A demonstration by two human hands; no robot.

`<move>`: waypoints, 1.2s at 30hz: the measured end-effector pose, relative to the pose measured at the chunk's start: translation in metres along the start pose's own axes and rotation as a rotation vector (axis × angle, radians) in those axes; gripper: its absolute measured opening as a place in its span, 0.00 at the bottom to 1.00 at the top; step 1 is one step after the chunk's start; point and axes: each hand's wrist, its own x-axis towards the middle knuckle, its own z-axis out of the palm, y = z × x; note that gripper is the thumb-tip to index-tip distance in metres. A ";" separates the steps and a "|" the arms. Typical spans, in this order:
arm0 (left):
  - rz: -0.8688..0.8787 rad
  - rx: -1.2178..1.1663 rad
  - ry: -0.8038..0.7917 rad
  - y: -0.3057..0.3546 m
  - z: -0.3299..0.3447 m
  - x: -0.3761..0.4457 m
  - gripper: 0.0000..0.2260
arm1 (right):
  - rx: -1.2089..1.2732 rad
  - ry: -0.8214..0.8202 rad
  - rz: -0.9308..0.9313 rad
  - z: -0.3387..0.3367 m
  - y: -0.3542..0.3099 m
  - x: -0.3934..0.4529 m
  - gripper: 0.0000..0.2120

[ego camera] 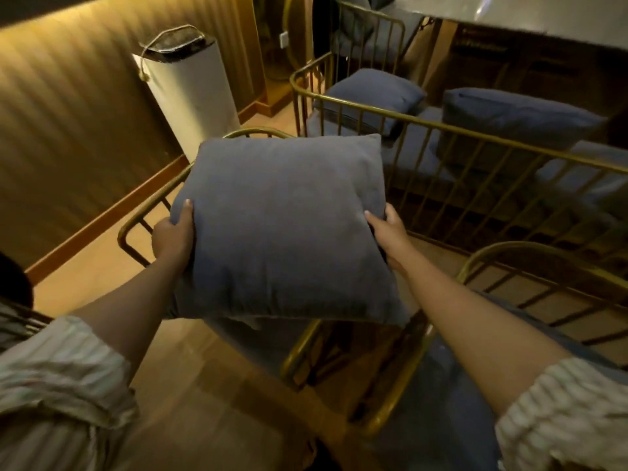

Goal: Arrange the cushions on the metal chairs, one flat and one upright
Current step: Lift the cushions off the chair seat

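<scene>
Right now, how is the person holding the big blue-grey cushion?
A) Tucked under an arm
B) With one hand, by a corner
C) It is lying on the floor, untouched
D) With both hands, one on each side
D: the left hand grips the left edge of the cushion and the right hand grips its right edge, keeping it raised above the metal chair.

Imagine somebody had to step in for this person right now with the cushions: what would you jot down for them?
Left hand: gripping the left edge of the held blue-grey cushion.
Right hand: gripping its right edge.
The cushion is in the air above the nearest gold metal chair, not set down.
Done, it seems: the long metal bench behind has a seat pad with two cushions on it, one on the left, one on the right.
Left: place this cushion on the near chair. I cannot tell whether that chair needs another, or which goes flat or upright.
</scene>
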 end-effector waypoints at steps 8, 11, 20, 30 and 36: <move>0.068 0.452 -0.288 -0.051 0.053 0.038 0.54 | -0.457 -0.078 0.109 0.059 0.050 0.050 0.40; 0.050 0.460 -0.221 -0.066 0.062 0.025 0.57 | -0.524 -0.120 0.076 0.051 0.062 0.040 0.42; 0.557 0.540 -0.318 -0.038 0.100 -0.065 0.39 | -0.499 0.063 0.047 -0.067 0.090 -0.054 0.27; 0.679 0.541 -0.764 -0.023 0.218 -0.278 0.31 | -0.461 0.458 0.244 -0.305 0.167 -0.230 0.21; 0.523 0.537 -0.914 -0.064 0.294 -0.416 0.24 | -0.488 0.604 0.393 -0.432 0.219 -0.333 0.21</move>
